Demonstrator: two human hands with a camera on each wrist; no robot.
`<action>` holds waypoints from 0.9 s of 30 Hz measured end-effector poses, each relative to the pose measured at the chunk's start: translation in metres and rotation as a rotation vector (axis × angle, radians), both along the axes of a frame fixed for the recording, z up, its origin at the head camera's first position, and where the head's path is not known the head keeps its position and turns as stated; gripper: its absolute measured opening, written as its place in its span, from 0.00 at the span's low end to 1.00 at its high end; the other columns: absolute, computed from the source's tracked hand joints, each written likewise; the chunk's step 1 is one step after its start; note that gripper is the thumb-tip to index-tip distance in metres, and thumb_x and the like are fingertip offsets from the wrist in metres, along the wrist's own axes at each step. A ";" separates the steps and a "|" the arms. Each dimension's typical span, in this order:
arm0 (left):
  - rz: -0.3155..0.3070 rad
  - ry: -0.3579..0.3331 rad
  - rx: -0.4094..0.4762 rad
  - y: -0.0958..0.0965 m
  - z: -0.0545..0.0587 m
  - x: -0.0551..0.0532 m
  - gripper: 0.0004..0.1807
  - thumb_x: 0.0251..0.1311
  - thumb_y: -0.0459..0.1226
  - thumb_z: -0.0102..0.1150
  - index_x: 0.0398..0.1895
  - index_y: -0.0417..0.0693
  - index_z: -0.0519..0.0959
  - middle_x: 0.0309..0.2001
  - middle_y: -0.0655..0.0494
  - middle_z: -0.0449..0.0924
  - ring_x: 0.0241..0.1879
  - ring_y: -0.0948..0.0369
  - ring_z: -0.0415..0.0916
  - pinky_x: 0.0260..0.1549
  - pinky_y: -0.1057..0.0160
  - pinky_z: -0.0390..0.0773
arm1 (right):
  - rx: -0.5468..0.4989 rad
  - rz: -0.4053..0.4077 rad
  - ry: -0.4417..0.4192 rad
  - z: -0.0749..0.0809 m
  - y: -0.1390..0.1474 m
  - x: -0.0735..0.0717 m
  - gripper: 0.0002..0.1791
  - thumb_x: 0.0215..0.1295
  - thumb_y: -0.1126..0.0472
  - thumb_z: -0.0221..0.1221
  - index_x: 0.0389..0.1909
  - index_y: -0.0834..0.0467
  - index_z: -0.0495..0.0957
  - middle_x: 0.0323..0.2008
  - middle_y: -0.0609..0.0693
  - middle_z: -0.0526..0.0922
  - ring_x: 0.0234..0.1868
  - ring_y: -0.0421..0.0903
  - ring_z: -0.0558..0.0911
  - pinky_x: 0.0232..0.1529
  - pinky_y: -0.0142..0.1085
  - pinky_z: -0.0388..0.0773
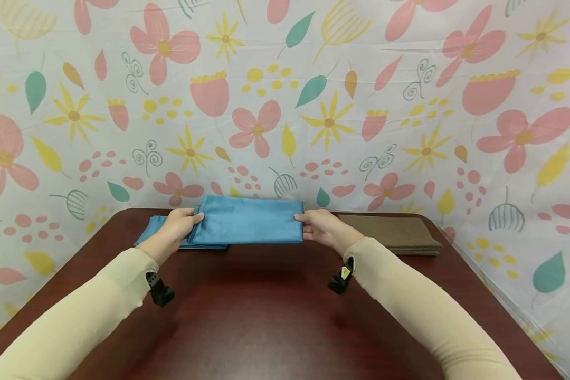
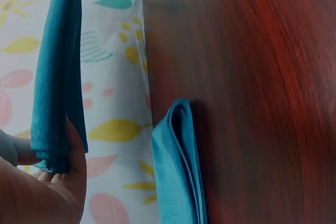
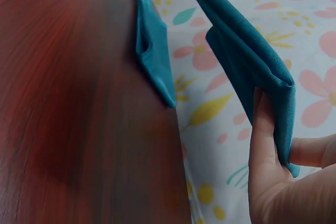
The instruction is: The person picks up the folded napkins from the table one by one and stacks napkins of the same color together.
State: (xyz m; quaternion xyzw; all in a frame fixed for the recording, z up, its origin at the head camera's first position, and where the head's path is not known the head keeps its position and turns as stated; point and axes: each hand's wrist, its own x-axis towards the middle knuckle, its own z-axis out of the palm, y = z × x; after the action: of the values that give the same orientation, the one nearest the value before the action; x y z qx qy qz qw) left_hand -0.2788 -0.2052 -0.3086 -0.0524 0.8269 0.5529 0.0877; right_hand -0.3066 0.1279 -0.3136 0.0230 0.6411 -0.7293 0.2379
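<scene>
A folded blue cloth (image 1: 252, 220) is held up above the far part of the table, stretched between both hands. The left hand (image 1: 178, 227) pinches its left end, thumb in front and fingers behind. At the opposite end, the right hand (image 1: 325, 227) grips the edge the same way. Seen from the left wrist, the held cloth (image 2: 55, 72) stands edge-on with its layers folded together. The right wrist view shows thumb and fingers on either side of the cloth (image 3: 257, 61). Behind the left hand, a second folded blue cloth (image 1: 149, 229) lies on the table, partly hidden.
A folded brown cloth (image 1: 389, 232) lies at the table's back right, beyond the right forearm. The dark red-brown table (image 1: 266, 316) ends at a wall covering (image 1: 285, 105) with a flower and leaf print. Small black devices (image 1: 160, 290) are worn at both wrists.
</scene>
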 end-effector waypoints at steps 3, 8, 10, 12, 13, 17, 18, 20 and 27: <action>-0.010 0.007 -0.037 -0.007 0.001 -0.001 0.33 0.77 0.41 0.37 0.76 0.36 0.41 0.77 0.39 0.37 0.76 0.42 0.37 0.72 0.43 0.50 | -0.042 0.009 -0.031 0.000 -0.008 -0.005 0.31 0.75 0.65 0.48 0.75 0.61 0.50 0.70 0.62 0.62 0.70 0.57 0.66 0.69 0.47 0.66; -0.047 0.009 -0.075 -0.019 0.002 -0.002 0.33 0.78 0.41 0.32 0.76 0.34 0.37 0.76 0.35 0.34 0.75 0.40 0.34 0.72 0.41 0.49 | -0.088 0.067 -0.065 -0.002 -0.017 -0.012 0.35 0.73 0.69 0.46 0.76 0.60 0.43 0.74 0.62 0.54 0.73 0.57 0.60 0.73 0.46 0.60; -0.062 0.009 -0.089 -0.024 0.001 -0.003 0.32 0.78 0.41 0.30 0.75 0.32 0.38 0.76 0.34 0.36 0.75 0.40 0.36 0.72 0.41 0.51 | -0.097 0.084 -0.073 -0.002 -0.021 -0.014 0.36 0.72 0.70 0.46 0.76 0.60 0.42 0.74 0.61 0.53 0.74 0.57 0.59 0.73 0.46 0.59; -0.070 0.014 -0.109 -0.029 0.001 -0.005 0.30 0.79 0.40 0.29 0.75 0.31 0.45 0.74 0.31 0.46 0.73 0.40 0.46 0.69 0.43 0.58 | -0.098 0.084 -0.078 -0.002 -0.026 -0.017 0.36 0.72 0.70 0.46 0.76 0.60 0.43 0.74 0.61 0.55 0.73 0.57 0.60 0.73 0.46 0.59; -0.073 0.020 -0.120 -0.032 0.002 -0.006 0.29 0.79 0.40 0.28 0.74 0.30 0.48 0.72 0.30 0.50 0.72 0.41 0.49 0.67 0.44 0.61 | -0.096 0.079 -0.079 -0.002 -0.030 -0.018 0.36 0.71 0.70 0.47 0.76 0.60 0.43 0.74 0.61 0.55 0.73 0.56 0.60 0.73 0.46 0.59; -0.075 0.031 -0.155 -0.042 0.005 -0.010 0.29 0.79 0.40 0.27 0.74 0.29 0.48 0.71 0.29 0.52 0.71 0.40 0.51 0.66 0.43 0.62 | -0.082 0.051 -0.071 -0.004 -0.042 -0.027 0.38 0.70 0.71 0.49 0.76 0.59 0.43 0.73 0.61 0.56 0.73 0.57 0.61 0.72 0.47 0.61; -0.071 0.037 -0.164 -0.044 0.005 -0.012 0.29 0.79 0.40 0.27 0.74 0.30 0.47 0.71 0.29 0.50 0.71 0.39 0.50 0.67 0.42 0.61 | -0.082 0.046 -0.065 -0.005 -0.045 -0.029 0.38 0.70 0.72 0.49 0.76 0.59 0.43 0.74 0.61 0.55 0.73 0.57 0.61 0.72 0.47 0.61; -0.068 0.028 -0.158 -0.048 0.006 -0.014 0.31 0.79 0.40 0.27 0.76 0.32 0.39 0.75 0.32 0.39 0.75 0.38 0.39 0.71 0.39 0.53 | -0.087 0.030 -0.060 -0.007 -0.052 -0.033 0.39 0.70 0.71 0.50 0.77 0.58 0.43 0.74 0.61 0.55 0.73 0.57 0.61 0.72 0.47 0.61; -0.021 0.054 -0.160 -0.062 0.002 -0.022 0.32 0.78 0.41 0.27 0.76 0.35 0.34 0.75 0.33 0.32 0.75 0.38 0.33 0.72 0.40 0.48 | -0.117 0.003 -0.077 -0.011 -0.071 -0.042 0.40 0.71 0.70 0.50 0.77 0.57 0.40 0.76 0.60 0.50 0.75 0.56 0.56 0.74 0.45 0.58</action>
State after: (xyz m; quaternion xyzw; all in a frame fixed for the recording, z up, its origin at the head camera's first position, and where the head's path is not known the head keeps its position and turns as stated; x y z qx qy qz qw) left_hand -0.3011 -0.2673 -0.3064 -0.0355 0.8711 0.4853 0.0667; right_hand -0.3481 0.0569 -0.3247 0.0363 0.5879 -0.7636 0.2643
